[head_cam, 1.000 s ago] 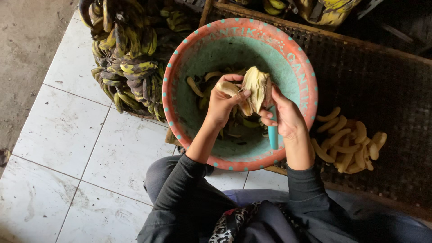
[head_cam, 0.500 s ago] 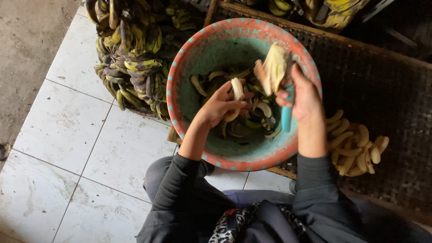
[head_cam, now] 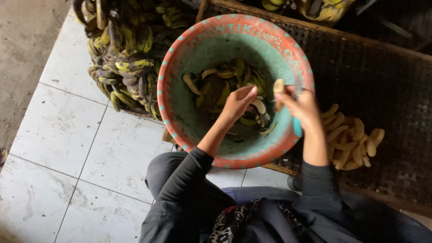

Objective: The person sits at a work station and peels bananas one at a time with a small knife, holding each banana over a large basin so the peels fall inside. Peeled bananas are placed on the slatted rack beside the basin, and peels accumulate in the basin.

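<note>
Overhead, one basin (head_cam: 189,54), left hand (head_cam: 236,103) open, right hand (head_cam: 303,105) gripping one banana (head_cam: 279,87).

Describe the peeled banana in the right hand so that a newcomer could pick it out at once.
Find the big round basin, orange-rimmed and green inside. Above its right edge, the right hand grips a pale peeled banana. Unlike the peeled pile on the mat, it is held upright.
</note>
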